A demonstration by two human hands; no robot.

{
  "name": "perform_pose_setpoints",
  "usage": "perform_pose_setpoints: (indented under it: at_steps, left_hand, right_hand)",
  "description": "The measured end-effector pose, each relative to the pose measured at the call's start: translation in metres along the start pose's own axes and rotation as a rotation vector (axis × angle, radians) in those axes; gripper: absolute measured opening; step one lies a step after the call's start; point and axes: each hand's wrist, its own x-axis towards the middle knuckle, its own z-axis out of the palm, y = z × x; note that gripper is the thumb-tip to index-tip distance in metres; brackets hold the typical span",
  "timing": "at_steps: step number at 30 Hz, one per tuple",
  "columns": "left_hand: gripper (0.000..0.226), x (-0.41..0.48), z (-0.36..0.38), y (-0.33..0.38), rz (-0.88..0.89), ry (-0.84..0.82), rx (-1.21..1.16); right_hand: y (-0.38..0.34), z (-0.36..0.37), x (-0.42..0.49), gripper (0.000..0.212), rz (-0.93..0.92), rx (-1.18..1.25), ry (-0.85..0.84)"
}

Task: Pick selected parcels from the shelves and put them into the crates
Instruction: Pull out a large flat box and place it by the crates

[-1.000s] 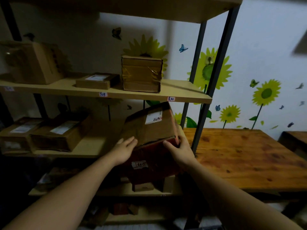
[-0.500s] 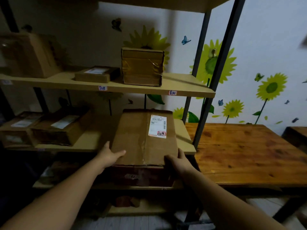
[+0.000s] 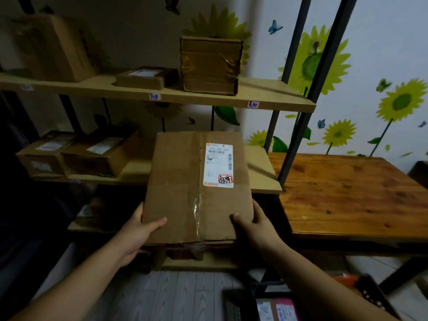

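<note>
Before the middle shelf [image 3: 259, 170], left grip [image 3: 136, 230] and right grip [image 3: 257, 225] clasp the near corners of the parcel [image 3: 196, 186], its long axis toward 12 o'clock; the crate [image 3: 374, 295] lies at 5 o'clock, nearer the right grip.

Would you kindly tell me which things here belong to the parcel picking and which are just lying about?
Job: large parcel, held by left hand and right hand; floor crate; shelves.
Lying about: wooden table; sunflower stickers.

Wooden table [image 3: 347, 193] below sunflower wall stickers [image 3: 401, 101] (butterflies [image 3: 275, 26] among them), grey plank floor [image 3: 173, 295].
</note>
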Motion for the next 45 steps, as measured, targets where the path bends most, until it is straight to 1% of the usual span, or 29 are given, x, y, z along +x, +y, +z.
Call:
perform_pose_setpoints:
  at_steps: [4,8,9,12,13,15,17,19,24,27,28,30,34,39,43,45]
  left_hand:
    - [0.082,-0.024,-0.006,-0.013,0.115,0.024,-0.031]
    - [0.087,-0.046,-0.008,-0.017,0.178,0.03,-0.038]
    - [0.09,-0.05,-0.009,-0.017,0.184,0.034,-0.027]
    - [0.114,-0.061,-0.009,-0.013,0.198,0.024,-0.001]
    - [0.114,-0.064,-0.007,-0.011,0.211,0.02,0.0]
    - [0.104,-0.07,-0.004,-0.007,0.235,0.033,0.007]
    - [0.108,-0.075,-0.002,-0.004,0.243,0.044,0.035]
    - [0.113,-0.083,0.0,-0.002,0.255,0.054,0.043]
    - [0.103,-0.101,0.011,-0.005,0.308,0.076,0.014]
    - [0.112,-0.115,0.02,-0.011,0.327,0.094,0.003]
    - [0.111,-0.119,0.024,-0.013,0.338,0.102,-0.008]
    - [0.102,-0.127,0.034,-0.017,0.356,0.125,-0.033]
    - [0.094,-0.144,0.047,-0.023,0.399,0.153,-0.041]
    - [0.093,-0.167,0.057,-0.025,0.408,0.108,-0.012]
    - [0.095,-0.178,0.067,-0.024,0.382,0.022,0.034]
    - [0.094,-0.185,0.079,-0.028,0.354,-0.028,0.065]
  right_hand:
    - [0.009,0.001,-0.025,0.075,-0.106,-0.019,-0.033]
    - [0.018,-0.002,-0.044,0.076,-0.15,0.018,-0.048]
    - [0.021,-0.004,-0.047,0.076,-0.155,0.03,-0.042]
    - [0.025,-0.007,-0.055,0.076,-0.176,0.06,-0.036]
    - [0.026,-0.008,-0.057,0.076,-0.185,0.068,-0.034]
    - [0.026,-0.011,-0.062,0.079,-0.195,0.084,-0.031]
    - [0.025,-0.014,-0.066,0.086,-0.209,0.093,-0.022]
    - [0.026,-0.018,-0.072,0.089,-0.231,0.079,-0.015]
    - [0.03,-0.032,-0.089,0.079,-0.288,0.061,-0.01]
    - [0.031,-0.043,-0.097,0.076,-0.32,0.053,-0.015]
    - [0.032,-0.047,-0.1,0.077,-0.328,0.051,-0.015]
    - [0.033,-0.054,-0.105,0.076,-0.339,0.047,-0.014]
    - [0.034,-0.068,-0.119,0.07,-0.37,0.059,-0.02]
    - [0.039,-0.082,-0.148,0.073,-0.392,0.046,0.031]
    - [0.047,-0.093,-0.178,0.081,-0.344,0.066,0.101]
    - [0.053,-0.103,-0.198,0.08,-0.326,0.065,0.147]
